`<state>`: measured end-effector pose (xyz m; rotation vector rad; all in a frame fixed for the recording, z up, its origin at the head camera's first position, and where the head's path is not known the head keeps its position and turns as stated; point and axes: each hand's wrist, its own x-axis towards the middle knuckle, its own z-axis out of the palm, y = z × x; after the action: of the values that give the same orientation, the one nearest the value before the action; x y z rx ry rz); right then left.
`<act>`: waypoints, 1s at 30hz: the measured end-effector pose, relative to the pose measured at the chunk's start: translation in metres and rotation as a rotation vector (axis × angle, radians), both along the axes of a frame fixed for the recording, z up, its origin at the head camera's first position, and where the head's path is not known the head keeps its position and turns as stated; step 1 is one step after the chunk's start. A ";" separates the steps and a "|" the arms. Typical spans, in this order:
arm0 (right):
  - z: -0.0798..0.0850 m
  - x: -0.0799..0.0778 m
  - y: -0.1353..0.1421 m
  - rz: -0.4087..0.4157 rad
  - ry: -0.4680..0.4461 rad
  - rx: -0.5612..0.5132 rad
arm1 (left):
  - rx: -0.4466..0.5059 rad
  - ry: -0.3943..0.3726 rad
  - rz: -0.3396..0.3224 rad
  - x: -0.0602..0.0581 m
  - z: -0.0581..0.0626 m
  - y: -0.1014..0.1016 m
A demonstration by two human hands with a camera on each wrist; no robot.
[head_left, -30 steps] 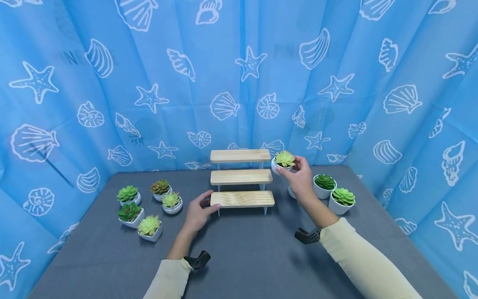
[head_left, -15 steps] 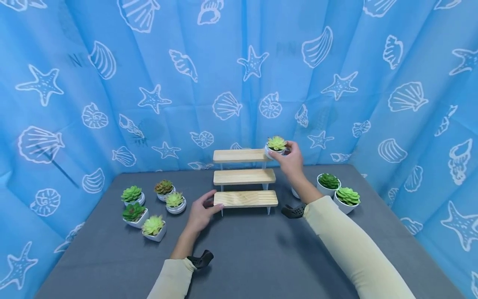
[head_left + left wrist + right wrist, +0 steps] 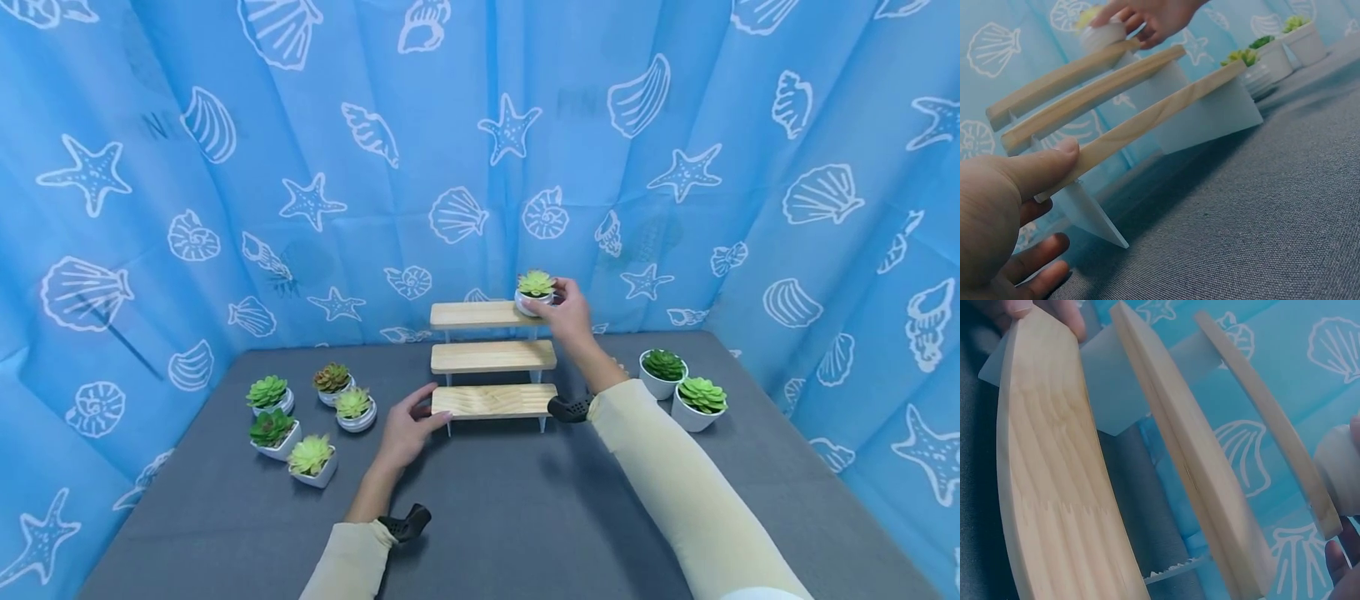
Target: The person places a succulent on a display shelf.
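A three-tier stand (image 3: 491, 357) with wooden steps and pale side supports stands on the grey cloth. My left hand (image 3: 405, 429) grips the left end of its lowest step, thumb on top and a finger underneath in the left wrist view. My right hand (image 3: 572, 312) holds a light-green potted succulent (image 3: 536, 285) by its round white pot, at the right end of the top step. Only part of that white pot (image 3: 1340, 469) shows in the right wrist view. Whether its base bears on the wood I cannot tell.
To the left stand several small succulents, among them a reddish one (image 3: 332, 379) and a square-potted one (image 3: 311, 460). On the right are two green ones (image 3: 663, 367) in taller white pots. Another low pot (image 3: 1255, 78) is mostly behind my right arm. A blue shell-patterned curtain (image 3: 480, 167) hangs behind.
My right hand has carried the potted succulent left and up, from beside the stand to the top step's right end. My left hand keeps its grip on the lowest step.
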<state>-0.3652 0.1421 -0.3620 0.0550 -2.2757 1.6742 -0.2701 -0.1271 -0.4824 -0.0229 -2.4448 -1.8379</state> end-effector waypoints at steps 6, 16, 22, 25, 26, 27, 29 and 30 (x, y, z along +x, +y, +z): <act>-0.003 -0.001 0.002 0.029 0.003 0.009 | 0.030 0.007 -0.045 0.000 0.001 0.000; -0.008 0.001 0.002 0.032 -0.016 0.006 | 0.012 -0.024 -0.021 0.002 0.001 0.002; -0.007 0.001 -0.002 0.040 -0.003 0.007 | 0.007 -0.012 -0.014 0.002 0.002 0.000; -0.006 0.001 -0.003 0.035 0.005 0.012 | 0.002 -0.012 -0.011 0.001 0.002 -0.001; -0.006 0.001 -0.004 0.032 0.007 0.017 | 0.002 -0.011 -0.011 0.001 0.002 -0.001; -0.005 0.001 -0.004 0.031 0.010 0.024 | 0.005 -0.012 -0.011 0.001 0.002 -0.001; -0.005 0.002 -0.003 0.029 0.011 0.040 | 0.005 -0.012 -0.011 0.001 0.001 -0.001; -0.005 0.002 -0.003 0.029 0.009 0.051 | 0.003 -0.009 -0.012 0.001 0.001 -0.001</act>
<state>-0.3627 0.1393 -0.3668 0.1070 -2.3215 1.6266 -0.2689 -0.1284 -0.4817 -0.0298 -2.4530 -1.8507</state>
